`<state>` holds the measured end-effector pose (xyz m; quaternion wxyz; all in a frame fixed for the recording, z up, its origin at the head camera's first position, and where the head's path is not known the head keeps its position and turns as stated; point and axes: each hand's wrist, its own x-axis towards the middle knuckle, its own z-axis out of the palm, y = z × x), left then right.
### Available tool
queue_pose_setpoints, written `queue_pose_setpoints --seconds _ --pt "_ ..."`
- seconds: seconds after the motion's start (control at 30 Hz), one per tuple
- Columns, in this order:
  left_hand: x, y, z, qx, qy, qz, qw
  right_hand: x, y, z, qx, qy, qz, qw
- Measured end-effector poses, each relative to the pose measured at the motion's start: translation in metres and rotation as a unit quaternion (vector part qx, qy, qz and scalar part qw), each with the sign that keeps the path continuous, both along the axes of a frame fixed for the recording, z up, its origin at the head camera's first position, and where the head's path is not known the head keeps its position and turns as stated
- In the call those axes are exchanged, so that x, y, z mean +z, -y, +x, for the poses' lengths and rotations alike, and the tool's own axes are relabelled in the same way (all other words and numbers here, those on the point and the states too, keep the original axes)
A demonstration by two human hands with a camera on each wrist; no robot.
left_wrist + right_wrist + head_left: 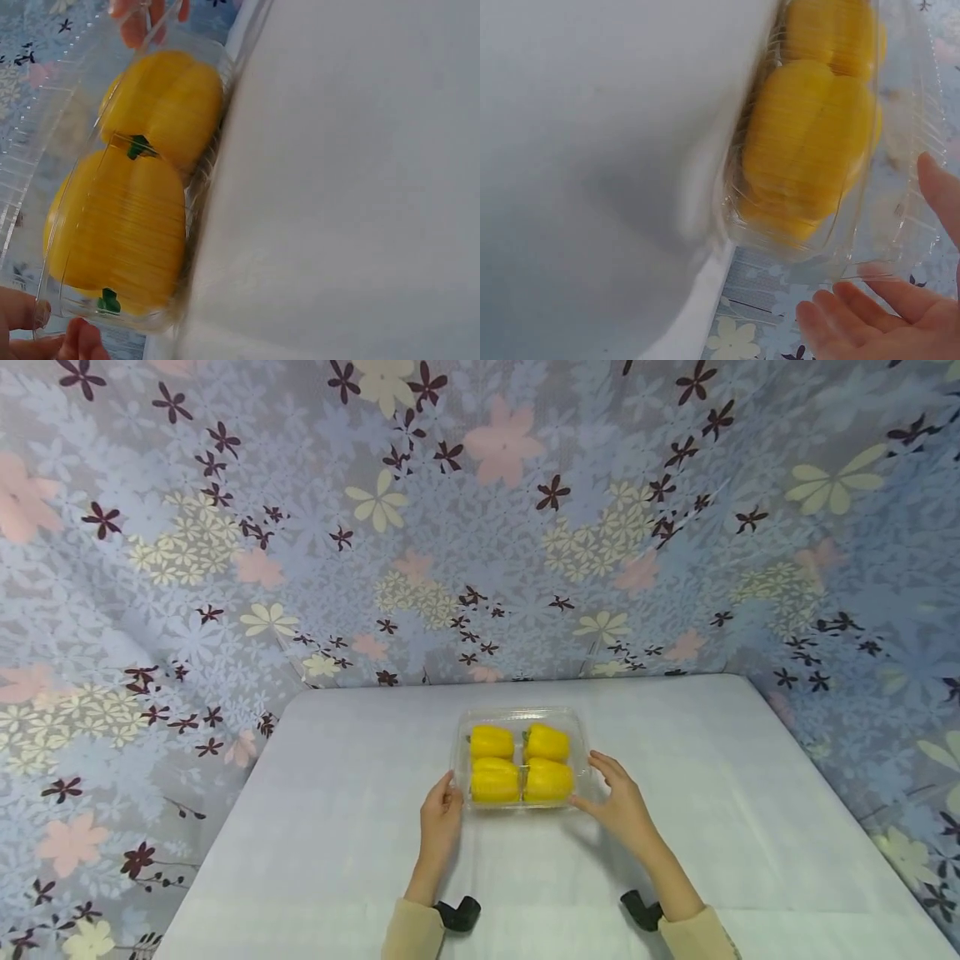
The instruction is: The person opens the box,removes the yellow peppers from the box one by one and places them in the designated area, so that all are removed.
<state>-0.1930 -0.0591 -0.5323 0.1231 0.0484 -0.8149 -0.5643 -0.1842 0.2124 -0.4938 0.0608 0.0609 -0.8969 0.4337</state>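
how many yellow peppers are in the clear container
4, all inside the clear container: far-left pepper, far-right pepper, near-left pepper and near-right pepper, as the head view shows. None seem hidden.

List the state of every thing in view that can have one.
Clear plastic container, between the hands; whether its lid is closed is unclear
Yellow bell peppers, four, inside the container on their sides, in two rows of two
Left hand, pinching the container's left edge
Right hand, fingers extended, at the container's right side
White table covering, spread over the table
Floral cloth, hanging behind the table
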Motion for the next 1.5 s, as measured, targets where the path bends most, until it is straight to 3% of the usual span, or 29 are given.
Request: queue_pose_setpoints --seconds 0.3,0.53,0.73,0.9,1.0,1.27,1.5 --pt "0.002 0.007 -0.018 -0.043 0.005 -0.042 0.9982 0.006 0.000 -0.005 0.015 -0.041 -0.017 0.9989" --pt "0.004 0.017 -0.032 -0.071 0.001 -0.060 0.9956 0.020 0.002 -0.019 0.026 -0.015 -0.047 0.9984" --pt "-0.002 0.018 -0.032 -0.087 0.027 -0.051 0.9946 0.029 -0.002 -0.033 0.030 -0.001 -0.046 0.9985" --pt "-0.007 0.011 -0.028 -0.104 0.029 -0.031 0.9937 0.036 -0.010 -0.041 0.028 -0.014 -0.039 0.9987" --pt "-0.007 0.009 -0.027 -0.098 0.028 -0.027 0.9945 0.039 -0.011 -0.046 0.027 -0.014 -0.034 0.9990" --pt "-0.002 0.013 -0.032 -0.087 0.014 -0.025 0.9958 0.047 -0.010 -0.080 0.042 -0.012 -0.061 0.9972" --pt "-0.001 0.013 -0.033 -0.087 0.028 -0.017 0.9957 0.058 -0.015 -0.113 0.070 0.041 -0.116 0.9899"
